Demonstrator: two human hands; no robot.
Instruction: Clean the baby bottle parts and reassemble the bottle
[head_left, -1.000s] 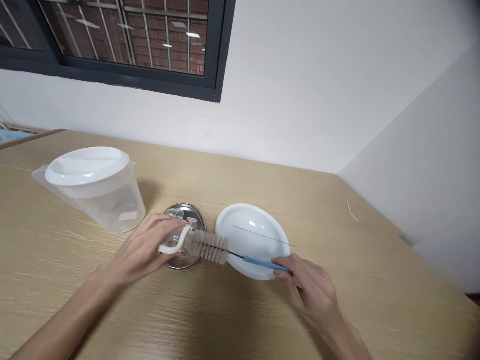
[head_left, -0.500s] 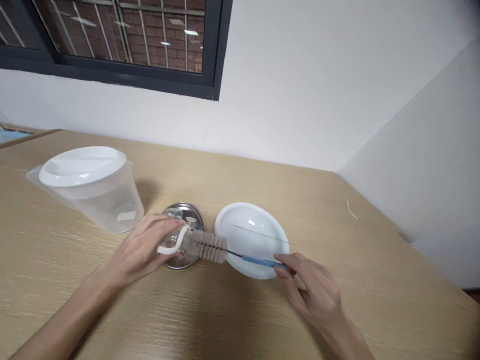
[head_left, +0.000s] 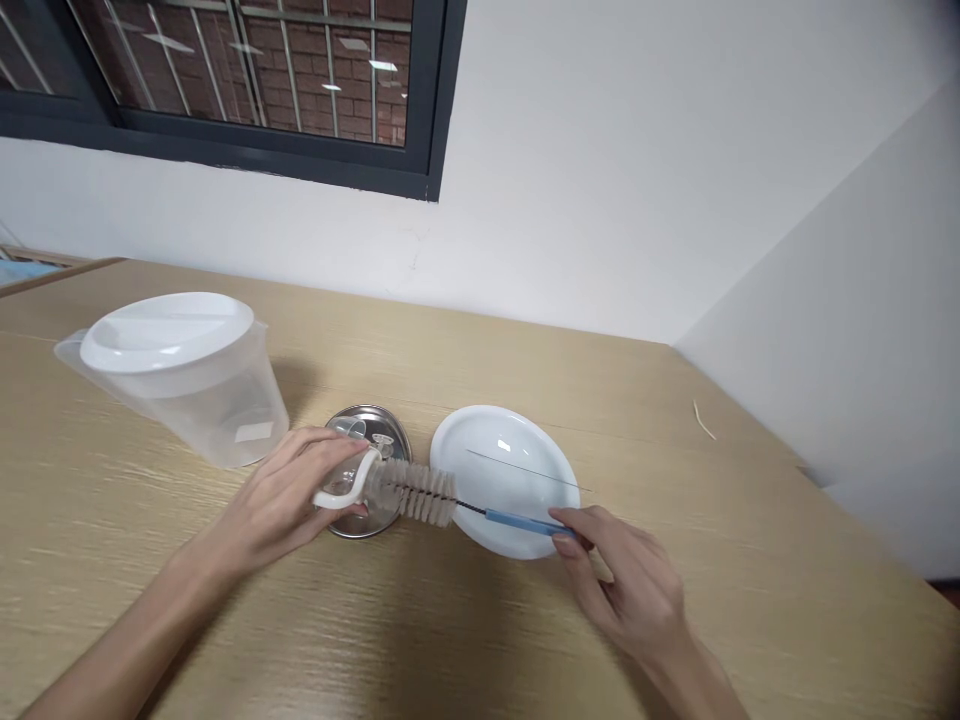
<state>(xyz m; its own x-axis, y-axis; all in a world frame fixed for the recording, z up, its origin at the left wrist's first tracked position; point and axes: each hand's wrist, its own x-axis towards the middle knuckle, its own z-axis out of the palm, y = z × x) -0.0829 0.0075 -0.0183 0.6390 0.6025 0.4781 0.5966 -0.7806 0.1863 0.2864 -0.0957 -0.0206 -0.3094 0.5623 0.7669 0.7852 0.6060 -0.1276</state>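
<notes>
Here we have both hands at work over the table (head_left: 315, 640). Our left hand (head_left: 281, 495) is curled around a clear vessel (head_left: 346, 478), and its fingers cover so much of the body that we can't make out the full shape. A white curved strip (head_left: 337, 499) shows at its near side; handle or rim, we can't say.

Over to our right hand (head_left: 630, 590), thumb and fingers pinching the blue handle (head_left: 521, 521) of a bristle brush (head_left: 429, 494), the far end of that handle lost in the grip. The bristles meet the vessel's right-hand end, and the glassy blur there keeps us from telling how deep they sit.

Below the vessel lies a steel dish (head_left: 382, 417), half covered by hand and glass; we spot small clear pieces (head_left: 382, 443) in it, too vague to name. Whether the vessel touches the dish, we can't tell.

Just right is a white bowl (head_left: 517, 432), a thin wire (head_left: 529, 470) crossing it and poking past the rim, its lower edge behind brush handle and fingertips. Left, our lidded pitcher (head_left: 202, 400) stands near the hand, contents cloudy to the eye. Up top, the window (head_left: 262, 80) is cut off by the frame, as are both our forearms below.
</notes>
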